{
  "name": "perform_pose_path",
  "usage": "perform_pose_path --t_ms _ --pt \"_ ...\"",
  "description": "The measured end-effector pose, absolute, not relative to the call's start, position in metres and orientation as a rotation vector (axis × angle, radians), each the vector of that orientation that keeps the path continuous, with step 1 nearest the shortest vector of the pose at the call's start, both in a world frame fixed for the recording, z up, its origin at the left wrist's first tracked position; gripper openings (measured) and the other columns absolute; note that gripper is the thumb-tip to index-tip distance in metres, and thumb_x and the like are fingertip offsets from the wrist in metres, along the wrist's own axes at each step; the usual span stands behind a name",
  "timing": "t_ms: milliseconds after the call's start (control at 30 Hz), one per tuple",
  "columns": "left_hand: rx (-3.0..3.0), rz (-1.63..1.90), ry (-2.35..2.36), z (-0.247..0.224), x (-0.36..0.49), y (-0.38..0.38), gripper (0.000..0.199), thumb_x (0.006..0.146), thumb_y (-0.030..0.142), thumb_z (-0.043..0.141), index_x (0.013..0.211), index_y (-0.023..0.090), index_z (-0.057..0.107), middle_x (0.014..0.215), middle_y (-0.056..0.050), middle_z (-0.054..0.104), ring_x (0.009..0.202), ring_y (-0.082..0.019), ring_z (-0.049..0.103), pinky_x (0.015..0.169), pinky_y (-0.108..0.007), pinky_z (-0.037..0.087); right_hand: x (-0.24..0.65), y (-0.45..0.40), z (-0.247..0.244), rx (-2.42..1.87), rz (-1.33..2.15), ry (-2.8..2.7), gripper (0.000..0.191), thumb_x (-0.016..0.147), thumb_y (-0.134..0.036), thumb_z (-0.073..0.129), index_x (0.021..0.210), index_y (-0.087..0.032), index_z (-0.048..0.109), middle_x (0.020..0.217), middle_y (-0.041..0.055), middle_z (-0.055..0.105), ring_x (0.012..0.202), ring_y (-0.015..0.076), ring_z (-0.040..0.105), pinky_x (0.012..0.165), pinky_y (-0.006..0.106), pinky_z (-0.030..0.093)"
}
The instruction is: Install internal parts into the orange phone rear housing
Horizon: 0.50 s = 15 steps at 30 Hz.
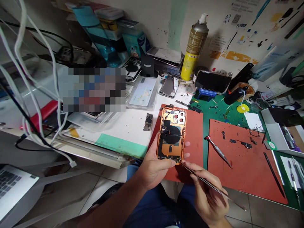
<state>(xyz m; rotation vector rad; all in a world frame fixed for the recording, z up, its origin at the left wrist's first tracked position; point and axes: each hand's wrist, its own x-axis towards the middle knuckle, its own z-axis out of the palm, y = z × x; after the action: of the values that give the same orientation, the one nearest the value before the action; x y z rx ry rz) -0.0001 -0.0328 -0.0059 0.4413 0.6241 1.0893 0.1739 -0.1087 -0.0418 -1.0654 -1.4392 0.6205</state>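
White cables [72,163] hang at the far left. Next comes a strip of green tape [121,145] near the table's edge. A little dark circuit board [147,122] lies alone on the white table top, apart from the phone.

The left hand [154,167] holds an orange phone shell [175,147] over a red mat [195,129], with the thumb on its bottom edge and fingertips showing past its far side. The shell is open with no screen on it, so that part looks done. Some black parts sit inside, so it isn't bare, and the phone is far from whole.

The right hand [210,190] pinches a long, thin metal tool [213,186]. Its tip is at the shell's bottom right corner; I can't tell if it touches. Further right, a screwdriver [219,152] and small loose parts [246,145] lie on another red mat [237,174].
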Motion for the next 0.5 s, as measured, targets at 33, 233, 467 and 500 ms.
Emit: perform_pose_path --t_ms 33,233,467,500 --pt "0.436 1.086 0.622 -0.006 0.000 -0.032 0.080 0.077 0.002 0.086 0.145 0.038 0.063 0.163 -0.007 0.061 0.154 -0.045 0.052 0.124 -0.068 0.048 0.174 -0.107 -0.039 -1.051 0.609 -1.458 0.046 0.097 0.006 0.063 0.132 -0.025 0.069 0.129 0.0095 0.082 0.114 0.0287 0.083 0.097 0.044 0.073" --pt "0.408 1.092 0.615 -0.003 0.001 -0.030 0.089 0.075 -0.001 0.085 0.149 0.041 0.059 0.160 -0.005 0.064 0.155 -0.043 0.052 0.124 -0.067 0.047 0.172 -0.098 -0.028 -0.944 0.593 -1.503 0.057 0.092 0.013 0.060 0.135 -0.022 0.070 0.129 0.0099 0.082 0.116 0.0288 0.082 0.099 0.044 0.072" --pt "0.392 1.075 0.671 -0.006 0.001 -0.031 0.081 0.072 -0.003 0.081 0.141 0.036 0.064 0.159 -0.006 0.065 0.148 -0.042 0.060 0.122 -0.063 0.050 0.179 -0.104 -0.041 -0.962 0.636 -1.595 0.065 0.093 0.014 0.058 0.144 -0.025 0.064 0.140 0.0101 0.077 0.125 0.0288 0.078 0.102 0.049 0.071" --pt "0.390 1.076 0.672 -0.006 0.000 -0.031 0.082 0.072 -0.004 0.080 0.141 0.036 0.064 0.159 -0.006 0.065 0.147 -0.042 0.061 0.122 -0.063 0.050 0.180 -0.104 -0.042 -0.967 0.635 -1.602 0.064 0.093 0.013 0.059 0.144 -0.026 0.063 0.141 0.0099 0.077 0.125 0.0288 0.078 0.102 0.049 0.071"
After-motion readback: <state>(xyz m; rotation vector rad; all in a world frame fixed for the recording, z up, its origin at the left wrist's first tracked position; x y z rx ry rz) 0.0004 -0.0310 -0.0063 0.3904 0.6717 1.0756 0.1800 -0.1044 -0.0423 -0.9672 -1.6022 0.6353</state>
